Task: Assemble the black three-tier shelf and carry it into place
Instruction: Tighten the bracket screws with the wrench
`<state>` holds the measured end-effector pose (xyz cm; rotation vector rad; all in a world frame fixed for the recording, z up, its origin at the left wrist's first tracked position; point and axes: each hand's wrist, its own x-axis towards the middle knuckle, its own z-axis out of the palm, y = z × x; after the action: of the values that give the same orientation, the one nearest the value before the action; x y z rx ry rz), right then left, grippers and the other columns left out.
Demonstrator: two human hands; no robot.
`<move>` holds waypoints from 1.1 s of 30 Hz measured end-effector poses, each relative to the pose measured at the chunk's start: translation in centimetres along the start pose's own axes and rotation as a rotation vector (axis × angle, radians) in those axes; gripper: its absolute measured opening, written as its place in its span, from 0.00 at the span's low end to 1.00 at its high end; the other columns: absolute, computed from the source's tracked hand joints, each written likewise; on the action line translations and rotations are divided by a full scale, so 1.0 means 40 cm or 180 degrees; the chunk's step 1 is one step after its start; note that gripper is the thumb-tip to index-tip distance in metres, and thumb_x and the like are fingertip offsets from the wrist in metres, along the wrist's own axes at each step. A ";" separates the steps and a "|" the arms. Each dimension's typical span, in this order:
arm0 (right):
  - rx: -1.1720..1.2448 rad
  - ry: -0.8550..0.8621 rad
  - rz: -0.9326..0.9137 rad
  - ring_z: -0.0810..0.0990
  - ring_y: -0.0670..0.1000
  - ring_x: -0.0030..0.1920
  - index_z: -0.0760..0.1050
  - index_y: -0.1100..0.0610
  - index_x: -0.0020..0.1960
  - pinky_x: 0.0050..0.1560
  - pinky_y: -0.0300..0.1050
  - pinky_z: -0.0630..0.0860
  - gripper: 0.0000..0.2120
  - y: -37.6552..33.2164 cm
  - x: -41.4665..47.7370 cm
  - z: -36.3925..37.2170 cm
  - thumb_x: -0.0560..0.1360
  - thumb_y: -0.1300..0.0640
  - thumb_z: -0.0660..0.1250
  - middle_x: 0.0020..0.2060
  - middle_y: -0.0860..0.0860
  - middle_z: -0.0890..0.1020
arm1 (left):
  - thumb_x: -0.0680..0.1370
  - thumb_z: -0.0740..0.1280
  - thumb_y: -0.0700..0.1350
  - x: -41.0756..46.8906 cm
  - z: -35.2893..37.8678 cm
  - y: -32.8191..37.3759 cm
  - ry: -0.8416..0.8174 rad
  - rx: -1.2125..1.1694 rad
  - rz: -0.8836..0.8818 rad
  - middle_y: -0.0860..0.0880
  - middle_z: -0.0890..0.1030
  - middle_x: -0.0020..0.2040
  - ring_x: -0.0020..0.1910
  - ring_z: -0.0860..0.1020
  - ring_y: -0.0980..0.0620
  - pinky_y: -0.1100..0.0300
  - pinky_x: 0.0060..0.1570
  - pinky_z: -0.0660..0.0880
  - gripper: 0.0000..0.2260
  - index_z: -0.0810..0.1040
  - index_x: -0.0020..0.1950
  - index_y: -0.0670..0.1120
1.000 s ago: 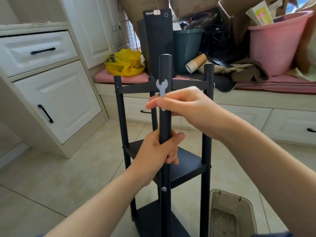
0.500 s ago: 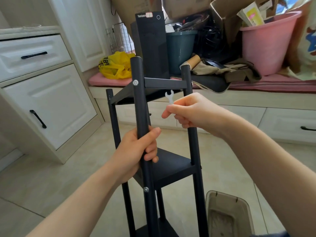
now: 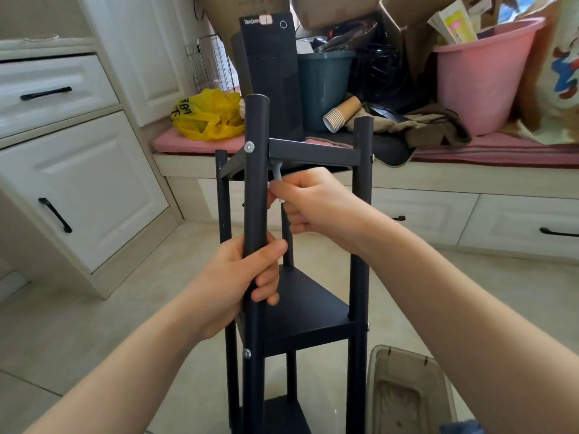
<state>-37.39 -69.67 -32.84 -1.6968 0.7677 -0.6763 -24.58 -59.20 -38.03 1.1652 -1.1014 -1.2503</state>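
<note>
In the head view, the black shelf (image 3: 307, 311) stood upright straight ahead of you, long axis vertical. Your left hand (image 3: 235, 286) gripped its near post (image 3: 257, 189) between the upper 2 tiers; your right hand (image 3: 316, 208), higher and nearer the top tier (image 3: 313, 151), pinched the small wrench (image 3: 277, 172) just beneath it

"thinkcentre" — on black computer tower (image 3: 270, 73)

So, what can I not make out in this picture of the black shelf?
Head view, small white flat wrench: head hidden behind the top tier's rail, handle covered by the right grip.
Head view, black three-tier metal shelf: bottom tier and feet cut off by the lower edge.
Head view, translucent grey plastic box: cut off by the same edge.
</note>
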 end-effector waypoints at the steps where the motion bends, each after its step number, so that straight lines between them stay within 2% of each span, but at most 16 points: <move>1: 0.0054 0.0018 -0.0024 0.65 0.44 0.24 0.80 0.58 0.45 0.28 0.38 0.68 0.14 -0.001 0.002 0.004 0.83 0.55 0.60 0.21 0.43 0.66 | 0.71 0.72 0.52 0.000 0.000 -0.001 -0.0033 0.0003 0.0012 0.49 0.65 0.28 0.24 0.65 0.53 0.59 0.29 0.74 0.10 0.74 0.36 0.49; 7: 0.0283 0.0166 -0.0101 0.64 0.45 0.23 0.73 0.55 0.37 0.29 0.39 0.68 0.15 -0.007 0.009 0.021 0.83 0.59 0.59 0.21 0.43 0.65 | 0.74 0.72 0.51 0.001 0.003 -0.005 -0.0123 -0.0058 0.0023 0.50 0.65 0.28 0.24 0.65 0.53 0.60 0.30 0.73 0.11 0.76 0.34 0.52; 15: 0.0202 0.0214 -0.0246 0.64 0.45 0.24 0.75 0.56 0.37 0.30 0.40 0.68 0.15 -0.004 0.016 0.016 0.82 0.57 0.61 0.22 0.44 0.66 | 0.70 0.72 0.52 -0.002 0.000 0.011 -0.0102 -0.0040 -0.0147 0.49 0.65 0.28 0.24 0.65 0.53 0.59 0.30 0.74 0.11 0.74 0.31 0.51; 23: 0.0243 0.0107 -0.0198 0.65 0.45 0.25 0.75 0.57 0.36 0.30 0.39 0.67 0.16 -0.010 0.017 0.012 0.82 0.56 0.61 0.22 0.44 0.67 | 0.73 0.71 0.51 -0.002 -0.012 0.019 -0.0187 0.0031 -0.0271 0.49 0.65 0.28 0.24 0.66 0.53 0.58 0.31 0.75 0.14 0.73 0.30 0.50; 28: 0.0017 0.0237 -0.0429 0.67 0.45 0.27 0.78 0.55 0.36 0.35 0.41 0.70 0.16 -0.010 0.017 0.012 0.82 0.56 0.62 0.22 0.42 0.69 | 0.70 0.72 0.53 -0.002 -0.011 0.019 -0.0149 0.0059 -0.0269 0.49 0.65 0.27 0.24 0.66 0.53 0.60 0.32 0.75 0.14 0.72 0.30 0.49; 32: -0.0043 0.0449 -0.0829 0.68 0.50 0.30 0.77 0.56 0.35 0.37 0.47 0.69 0.17 0.000 0.015 0.028 0.82 0.59 0.63 0.27 0.51 0.70 | 0.70 0.72 0.53 -0.003 -0.009 0.021 -0.0153 0.0043 -0.0269 0.50 0.64 0.27 0.24 0.66 0.54 0.59 0.31 0.75 0.14 0.72 0.29 0.50; 33: -0.0008 0.0505 -0.0895 0.67 0.51 0.30 0.75 0.55 0.33 0.36 0.46 0.68 0.17 0.005 0.017 0.035 0.82 0.59 0.63 0.27 0.53 0.70 | 0.70 0.71 0.53 -0.003 -0.009 0.021 -0.0152 0.0045 -0.0268 0.50 0.64 0.27 0.24 0.65 0.54 0.59 0.31 0.75 0.14 0.72 0.29 0.50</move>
<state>-35.93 -69.38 -33.33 -1.7867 0.6437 -1.0140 -24.16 -59.11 -37.23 1.2085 -1.1077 -1.3433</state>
